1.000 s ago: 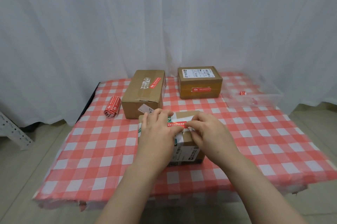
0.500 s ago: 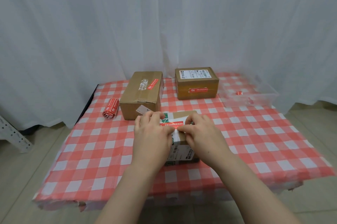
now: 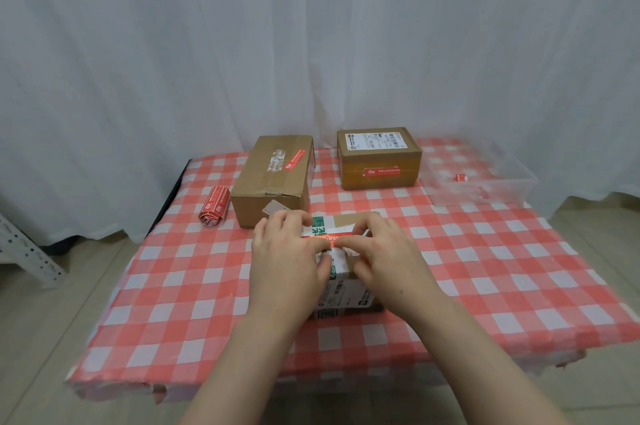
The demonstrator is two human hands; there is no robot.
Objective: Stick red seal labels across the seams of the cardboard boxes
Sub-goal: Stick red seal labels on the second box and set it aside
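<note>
A: Entry, current step. Near box (image 3: 341, 272) sits at the front centre of the table (image 3: 180, 289), on the checked cloth. Red seal label (image 3: 337, 238) lies across the white tape strip along its top seam. Left hand (image 3: 289, 258) lies flat on the box's left half, fingers pressing the label's left part; it grips nothing. Right hand (image 3: 382, 251) has thumb and forefinger pinched at the label's right part; whether they hold a free end or just press it down, I cannot tell.

B: Handling?

A: Judgement only: the label is thin, limp and sticky, so it is likely to crease or stick askew. Best held by its ends and smoothed outward from the middle. The box looks light and stiff; a flat palm should be enough to stop it sliding on the cloth.

B: Room to work?

A: Left box (image 3: 273, 179) stands just behind the left hand, near but apart. Right box (image 3: 379, 158) is further back; both already carry red labels. Label roll (image 3: 214, 206) lies left of the left box. Clear tray (image 3: 481, 179) is at the far right. The near table edge is close to the wrists; open cloth on either side.
</note>
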